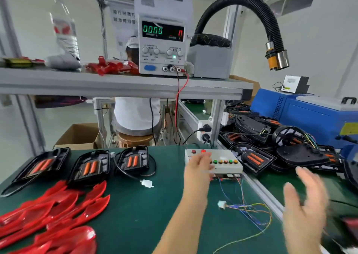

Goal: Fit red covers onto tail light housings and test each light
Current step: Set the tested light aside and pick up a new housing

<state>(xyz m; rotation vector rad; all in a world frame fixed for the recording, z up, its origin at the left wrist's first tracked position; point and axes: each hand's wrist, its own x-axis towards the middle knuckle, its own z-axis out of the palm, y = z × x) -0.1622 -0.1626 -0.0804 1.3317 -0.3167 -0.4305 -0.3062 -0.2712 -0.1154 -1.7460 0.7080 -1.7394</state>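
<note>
Housings (91,167) uncovered; left hand (199,164) open on test box (222,161), right hand (304,201) open, empty, blurred. Press one button squarely, watch supply (161,44).

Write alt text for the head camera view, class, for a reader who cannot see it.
A person's left hand reaches to a button test box on a green bench, the blurred right hand open. Three black housings and loose red covers lie left.

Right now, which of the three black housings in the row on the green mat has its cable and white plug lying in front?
The rightmost housing: its black cable loops forward to the white plug.
</note>
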